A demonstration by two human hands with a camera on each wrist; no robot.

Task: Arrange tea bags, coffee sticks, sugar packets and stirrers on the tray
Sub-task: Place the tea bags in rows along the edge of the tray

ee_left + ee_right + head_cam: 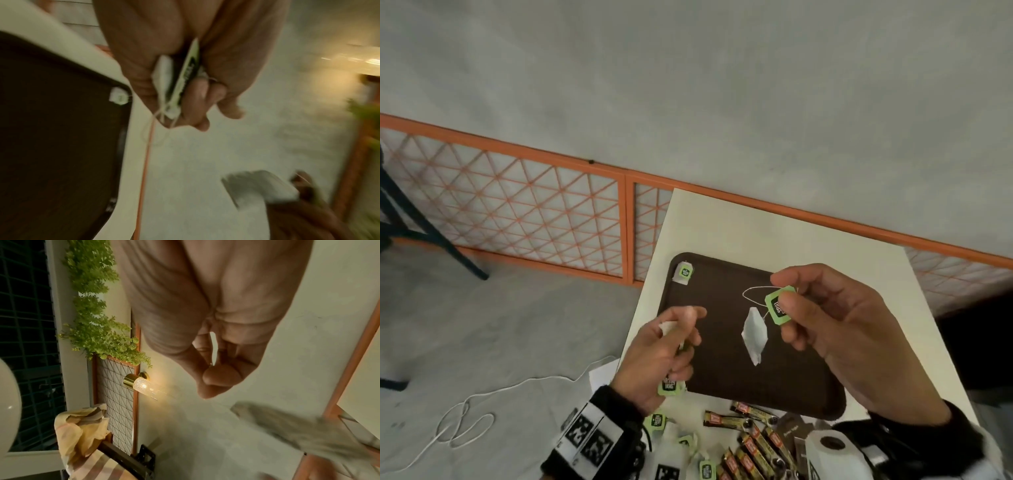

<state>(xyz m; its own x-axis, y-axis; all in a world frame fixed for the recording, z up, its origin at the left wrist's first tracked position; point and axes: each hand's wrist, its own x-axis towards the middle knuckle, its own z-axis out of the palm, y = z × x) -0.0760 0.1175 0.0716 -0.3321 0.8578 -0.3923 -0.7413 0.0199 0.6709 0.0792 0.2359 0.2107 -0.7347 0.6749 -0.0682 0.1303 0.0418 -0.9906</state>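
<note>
A dark brown tray (722, 370) lies on the white table (774, 233). One tea bag (684, 273) sits in its far left corner, also visible in the left wrist view as the tea bag (119, 97). My right hand (781, 291) pinches the green tag (779, 306) of a second tea bag (754, 334), which dangles by its string above the tray's middle. My left hand (685, 329) hovers over the tray's left edge, and its curled fingers grip a third tea bag (164, 73) with its green tag (187, 76). Another green tag (669, 387) shows just under that hand.
Near me, in front of the tray, lie several loose tea bags (657, 420), coffee sticks (753, 442) and brown sugar packets (796, 428). The table's left edge runs close by the tray. A white cable (482, 404) trails on the floor, and an orange lattice fence (517, 212) stands behind.
</note>
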